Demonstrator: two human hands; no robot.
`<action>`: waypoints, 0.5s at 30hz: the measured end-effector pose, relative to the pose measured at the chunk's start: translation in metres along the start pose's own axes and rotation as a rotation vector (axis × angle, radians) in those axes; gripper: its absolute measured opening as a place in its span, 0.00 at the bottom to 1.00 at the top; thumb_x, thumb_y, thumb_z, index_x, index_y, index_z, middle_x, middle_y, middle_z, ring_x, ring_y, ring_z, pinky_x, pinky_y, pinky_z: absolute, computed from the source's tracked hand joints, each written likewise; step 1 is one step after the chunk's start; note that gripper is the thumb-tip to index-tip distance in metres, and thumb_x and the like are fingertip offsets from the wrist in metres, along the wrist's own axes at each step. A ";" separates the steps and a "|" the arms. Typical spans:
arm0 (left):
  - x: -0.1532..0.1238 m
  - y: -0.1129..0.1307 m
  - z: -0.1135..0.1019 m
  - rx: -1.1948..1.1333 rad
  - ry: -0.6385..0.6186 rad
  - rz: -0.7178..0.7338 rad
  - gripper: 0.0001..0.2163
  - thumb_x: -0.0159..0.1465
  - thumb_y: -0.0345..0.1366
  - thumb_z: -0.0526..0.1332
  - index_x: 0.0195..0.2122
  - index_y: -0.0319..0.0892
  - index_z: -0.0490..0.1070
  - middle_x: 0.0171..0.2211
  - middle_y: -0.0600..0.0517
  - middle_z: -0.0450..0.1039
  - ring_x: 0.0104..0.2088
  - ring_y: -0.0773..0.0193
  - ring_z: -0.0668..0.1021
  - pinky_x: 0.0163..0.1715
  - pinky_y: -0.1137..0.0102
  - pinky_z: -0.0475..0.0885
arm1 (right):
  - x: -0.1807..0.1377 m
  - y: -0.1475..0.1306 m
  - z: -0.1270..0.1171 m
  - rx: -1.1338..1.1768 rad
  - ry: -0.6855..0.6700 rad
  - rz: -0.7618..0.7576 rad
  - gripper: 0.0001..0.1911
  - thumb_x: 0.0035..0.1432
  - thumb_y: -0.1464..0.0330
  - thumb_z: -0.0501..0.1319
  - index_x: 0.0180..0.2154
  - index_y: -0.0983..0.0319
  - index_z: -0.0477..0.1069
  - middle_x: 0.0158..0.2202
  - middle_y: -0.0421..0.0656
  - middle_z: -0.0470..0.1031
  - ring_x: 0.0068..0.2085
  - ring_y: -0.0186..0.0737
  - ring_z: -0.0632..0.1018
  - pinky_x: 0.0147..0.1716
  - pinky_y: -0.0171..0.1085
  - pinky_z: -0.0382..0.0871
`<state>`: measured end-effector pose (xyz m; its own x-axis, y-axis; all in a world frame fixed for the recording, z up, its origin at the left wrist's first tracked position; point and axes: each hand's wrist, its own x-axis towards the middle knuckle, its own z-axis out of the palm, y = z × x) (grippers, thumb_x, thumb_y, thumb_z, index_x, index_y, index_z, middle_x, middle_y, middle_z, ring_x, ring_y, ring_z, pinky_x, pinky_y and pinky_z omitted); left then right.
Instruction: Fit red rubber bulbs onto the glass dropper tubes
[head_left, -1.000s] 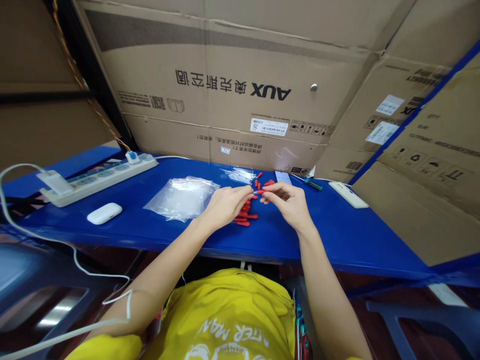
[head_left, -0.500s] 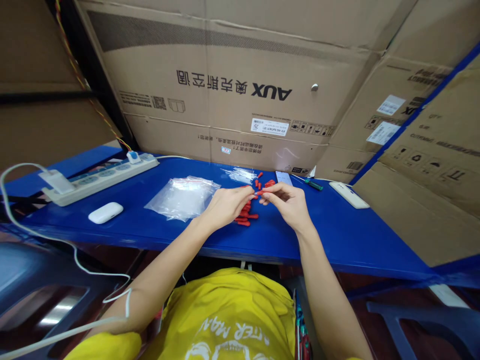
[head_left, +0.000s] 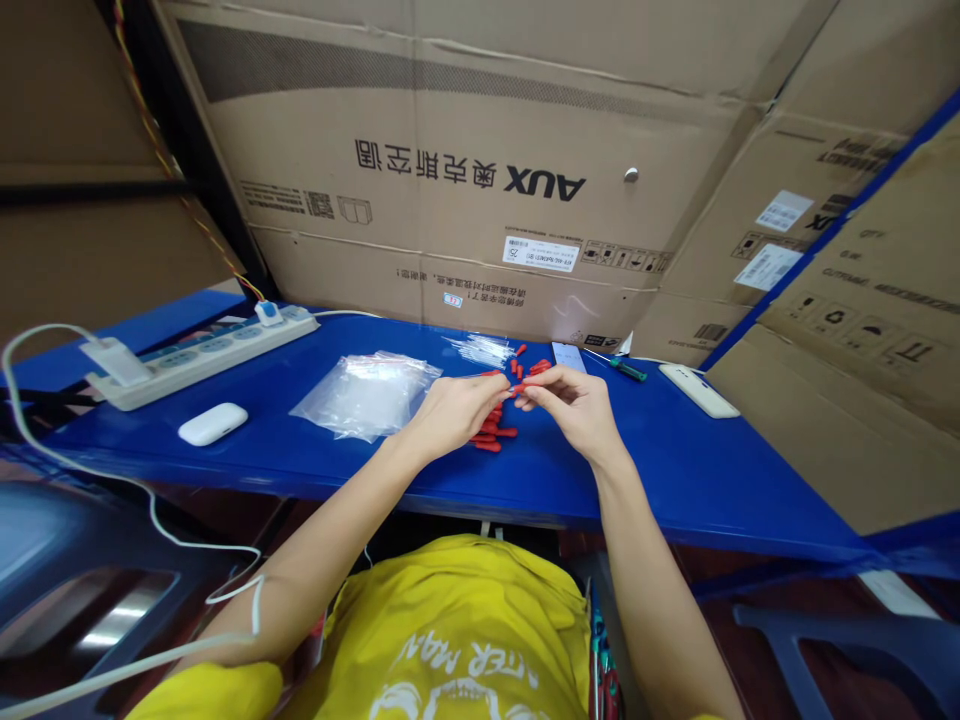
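Note:
My right hand (head_left: 574,405) is closed, thumb and forefinger pinching a small red rubber bulb (head_left: 520,389). My left hand (head_left: 457,412) is closed in a pinch facing it, on what looks like a thin pale tube, mostly hidden by the fingers; a pale end shows where the fingertips nearly meet. Under and beside the left hand lies a pile of red bulbs (head_left: 489,436), partly covered by that hand. Several more red bulbs (head_left: 517,368) lie behind the hands, beside a bunch of thin whitish tubes (head_left: 482,350).
Clear plastic bags (head_left: 367,395) lie left of my hands on the blue table (head_left: 660,470). Farther left are a white earbud case (head_left: 213,425) and a power strip (head_left: 210,355) with a cable. A green-handled screwdriver (head_left: 628,371) and a phone (head_left: 697,390) lie right. Cardboard (head_left: 450,230) stands behind.
The red bulb and my right fingertips have shifted very slightly; both hands keep their pinch in nearly the same place. Nothing else has visibly moved.

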<state>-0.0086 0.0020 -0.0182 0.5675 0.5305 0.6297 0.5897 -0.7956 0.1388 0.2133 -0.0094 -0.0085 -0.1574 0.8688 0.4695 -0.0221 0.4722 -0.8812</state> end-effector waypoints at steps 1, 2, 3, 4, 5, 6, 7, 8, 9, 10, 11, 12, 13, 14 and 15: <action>0.000 0.000 0.000 0.000 -0.005 -0.002 0.14 0.81 0.38 0.50 0.41 0.43 0.71 0.34 0.52 0.82 0.33 0.63 0.82 0.29 0.71 0.62 | 0.000 0.000 0.000 0.003 -0.005 0.006 0.15 0.56 0.56 0.78 0.35 0.59 0.82 0.31 0.43 0.86 0.32 0.43 0.87 0.37 0.42 0.85; 0.000 0.001 -0.001 0.000 -0.007 -0.003 0.14 0.81 0.38 0.50 0.41 0.43 0.71 0.34 0.52 0.81 0.33 0.63 0.82 0.28 0.71 0.62 | 0.000 0.000 0.000 0.005 -0.010 0.012 0.15 0.56 0.56 0.78 0.35 0.59 0.82 0.31 0.43 0.86 0.32 0.43 0.87 0.37 0.42 0.85; 0.000 0.001 -0.001 0.000 -0.010 -0.002 0.14 0.81 0.38 0.49 0.41 0.43 0.71 0.34 0.52 0.81 0.33 0.63 0.82 0.28 0.71 0.62 | 0.000 0.000 0.000 0.007 -0.015 0.018 0.16 0.56 0.56 0.79 0.35 0.59 0.82 0.32 0.44 0.86 0.33 0.44 0.88 0.38 0.43 0.85; 0.000 0.001 -0.001 0.000 -0.011 -0.001 0.14 0.81 0.38 0.49 0.41 0.43 0.71 0.34 0.52 0.81 0.33 0.63 0.82 0.28 0.71 0.62 | 0.000 0.000 0.000 0.008 -0.017 0.022 0.16 0.55 0.55 0.79 0.35 0.59 0.81 0.32 0.44 0.86 0.33 0.44 0.88 0.38 0.43 0.86; 0.000 0.001 -0.001 0.001 -0.012 0.001 0.14 0.81 0.39 0.49 0.40 0.43 0.71 0.34 0.52 0.81 0.33 0.63 0.82 0.28 0.71 0.62 | -0.001 0.000 0.000 0.006 -0.018 0.027 0.16 0.55 0.55 0.79 0.35 0.59 0.81 0.32 0.44 0.86 0.33 0.44 0.88 0.39 0.44 0.86; 0.000 0.001 -0.001 0.000 -0.015 0.002 0.15 0.81 0.39 0.49 0.40 0.43 0.71 0.34 0.52 0.81 0.33 0.63 0.82 0.28 0.71 0.62 | -0.001 0.000 0.000 0.004 -0.019 0.031 0.17 0.55 0.55 0.79 0.35 0.59 0.81 0.32 0.44 0.86 0.33 0.45 0.88 0.39 0.45 0.86; 0.000 0.001 -0.001 0.000 -0.018 0.003 0.15 0.81 0.39 0.49 0.40 0.43 0.71 0.34 0.52 0.81 0.33 0.63 0.82 0.28 0.71 0.62 | -0.001 0.000 0.000 0.001 -0.019 0.035 0.17 0.55 0.54 0.78 0.35 0.59 0.81 0.32 0.44 0.86 0.34 0.45 0.88 0.39 0.45 0.86; 0.000 0.000 -0.001 0.000 -0.021 0.002 0.15 0.81 0.39 0.49 0.40 0.43 0.71 0.34 0.52 0.81 0.33 0.63 0.82 0.28 0.71 0.62 | -0.001 0.001 -0.001 -0.002 -0.019 0.038 0.17 0.55 0.54 0.78 0.35 0.59 0.81 0.32 0.44 0.86 0.34 0.46 0.88 0.40 0.46 0.86; 0.000 0.000 -0.001 0.000 -0.023 0.002 0.15 0.81 0.39 0.49 0.40 0.43 0.71 0.35 0.52 0.81 0.33 0.63 0.82 0.28 0.71 0.63 | -0.001 0.001 -0.001 -0.004 -0.020 0.042 0.18 0.55 0.53 0.79 0.35 0.59 0.81 0.33 0.44 0.87 0.34 0.46 0.88 0.40 0.46 0.86; 0.000 -0.001 -0.001 0.001 -0.024 0.000 0.15 0.81 0.38 0.49 0.40 0.43 0.72 0.35 0.52 0.81 0.33 0.63 0.82 0.28 0.71 0.63 | -0.001 0.001 -0.001 -0.005 -0.021 0.044 0.18 0.55 0.53 0.79 0.35 0.59 0.81 0.33 0.45 0.87 0.34 0.46 0.88 0.40 0.46 0.86; 0.000 -0.001 -0.001 0.002 -0.025 -0.001 0.15 0.81 0.38 0.49 0.40 0.43 0.72 0.35 0.52 0.81 0.33 0.63 0.82 0.28 0.71 0.63 | -0.001 0.001 -0.001 -0.006 -0.024 0.046 0.18 0.55 0.53 0.79 0.35 0.59 0.81 0.33 0.45 0.87 0.34 0.46 0.88 0.40 0.46 0.86; 0.000 -0.001 -0.001 0.003 -0.026 -0.001 0.15 0.81 0.38 0.49 0.40 0.43 0.72 0.35 0.52 0.82 0.33 0.63 0.82 0.28 0.71 0.63 | -0.001 0.001 0.000 -0.005 -0.027 0.046 0.18 0.55 0.53 0.79 0.35 0.59 0.81 0.33 0.44 0.87 0.34 0.46 0.88 0.40 0.46 0.86; 0.000 -0.002 -0.001 0.005 -0.028 0.000 0.15 0.81 0.38 0.49 0.40 0.43 0.72 0.35 0.52 0.82 0.33 0.63 0.82 0.29 0.71 0.63 | -0.001 0.001 0.000 -0.003 -0.031 0.046 0.18 0.55 0.54 0.79 0.35 0.59 0.81 0.33 0.44 0.87 0.34 0.46 0.88 0.40 0.46 0.86; -0.001 -0.002 -0.001 0.007 -0.031 0.001 0.15 0.81 0.38 0.49 0.40 0.43 0.72 0.35 0.51 0.81 0.33 0.63 0.82 0.29 0.72 0.64 | -0.001 0.001 0.000 0.000 -0.035 0.044 0.17 0.55 0.54 0.79 0.35 0.59 0.81 0.32 0.44 0.87 0.34 0.46 0.88 0.40 0.46 0.86; -0.001 -0.001 -0.001 0.009 -0.033 0.002 0.15 0.81 0.39 0.49 0.39 0.43 0.72 0.34 0.51 0.81 0.34 0.63 0.82 0.29 0.72 0.64 | -0.001 0.001 0.000 0.004 -0.039 0.040 0.17 0.55 0.54 0.78 0.35 0.59 0.81 0.32 0.44 0.86 0.33 0.45 0.88 0.40 0.45 0.86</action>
<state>-0.0103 0.0027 -0.0184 0.5877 0.5382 0.6040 0.5934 -0.7943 0.1304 0.2132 -0.0101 -0.0101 -0.1967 0.8805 0.4313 -0.0187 0.4364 -0.8996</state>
